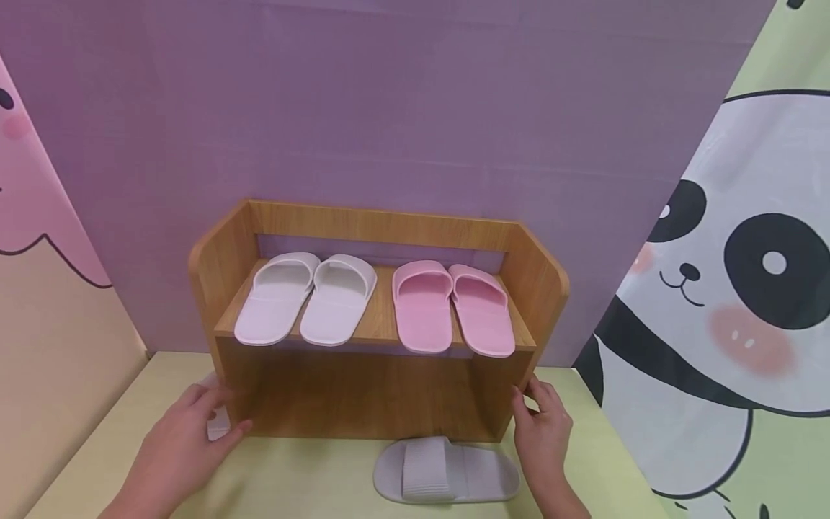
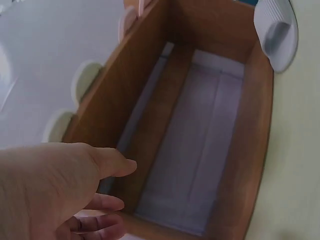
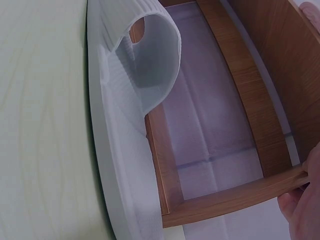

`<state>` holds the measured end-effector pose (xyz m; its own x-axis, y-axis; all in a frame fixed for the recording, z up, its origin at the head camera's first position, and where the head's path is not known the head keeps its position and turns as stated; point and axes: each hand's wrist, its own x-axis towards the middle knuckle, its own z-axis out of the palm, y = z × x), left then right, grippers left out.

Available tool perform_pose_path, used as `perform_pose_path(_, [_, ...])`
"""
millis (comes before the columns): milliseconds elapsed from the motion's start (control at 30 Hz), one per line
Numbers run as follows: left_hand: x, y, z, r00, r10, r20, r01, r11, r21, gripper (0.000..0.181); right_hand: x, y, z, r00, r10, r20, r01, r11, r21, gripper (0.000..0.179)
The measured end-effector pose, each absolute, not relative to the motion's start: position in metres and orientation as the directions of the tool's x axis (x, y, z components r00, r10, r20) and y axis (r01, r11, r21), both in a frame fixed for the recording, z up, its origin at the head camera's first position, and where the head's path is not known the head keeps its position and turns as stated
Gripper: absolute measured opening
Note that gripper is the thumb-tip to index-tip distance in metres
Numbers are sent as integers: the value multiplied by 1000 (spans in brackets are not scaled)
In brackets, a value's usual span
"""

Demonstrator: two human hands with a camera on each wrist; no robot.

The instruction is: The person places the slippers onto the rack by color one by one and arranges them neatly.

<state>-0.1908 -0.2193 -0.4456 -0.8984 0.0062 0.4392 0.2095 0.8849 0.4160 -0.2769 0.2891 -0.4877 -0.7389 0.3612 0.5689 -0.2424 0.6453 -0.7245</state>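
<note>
A wooden shoe rack [image 1: 382, 223] stands against the back wall, a pair of white slippers [image 1: 272, 303] and a pair of pink slippers [image 1: 423, 310] on its upper shelf. My right hand [image 1: 543, 425] pinches the front edge of the right side panel between thumb and fingers. By the left panel is my left hand [image 1: 184, 440], thumb spread from loosely bent fingers; in the left wrist view the thumb overlaps the rack's opening. On the table, before the rack, lies a grey slipper [image 1: 470, 472]. Another pale slipper [image 1: 219, 424] is mostly hidden behind my left hand.
The pale yellow tabletop [image 1: 292, 476] runs under the rack. Behind rises a purple wall [image 1: 415, 108]. A panda print [image 1: 746, 274] covers the right wall, and a pink cartoon panel [image 1: 45, 180] borders the left.
</note>
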Motion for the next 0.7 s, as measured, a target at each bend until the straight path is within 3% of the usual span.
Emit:
perform_pose_path(500, [-200,-248,-478,-956,-56,289,66,916,396,61,-277,288,-486,-733,362,576,-247,648,-721,35])
perform_pose_path(700, [-202,-259,-496,-945,-51,324,72,932,355,65,-278,291,-488,-739,367,565,-242,638,-731,36])
